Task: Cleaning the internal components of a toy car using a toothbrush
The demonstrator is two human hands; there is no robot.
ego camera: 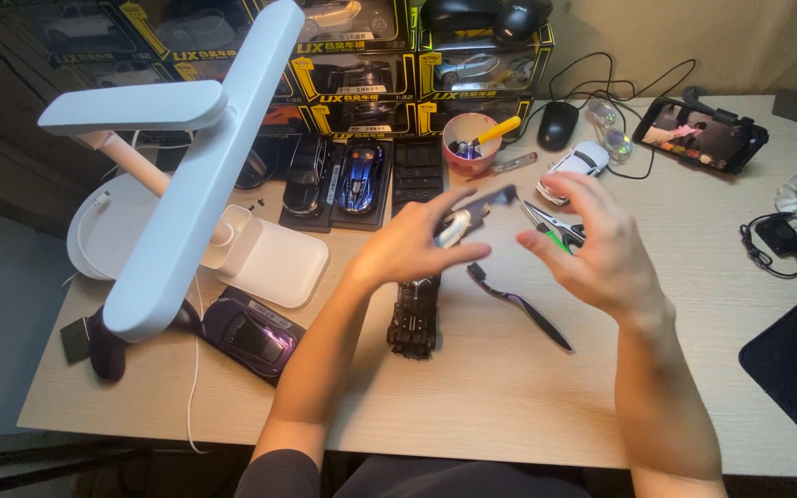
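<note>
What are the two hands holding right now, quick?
Left hand: closed on a small dark car part.
Right hand: fingers curled around small green-handled pliers.

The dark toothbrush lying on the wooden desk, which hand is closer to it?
Left. The left hand hovers just above the dark toothbrush's bristle end, holding a small dark car part. The right hand sits up and to its right, gripping pliers.
</note>
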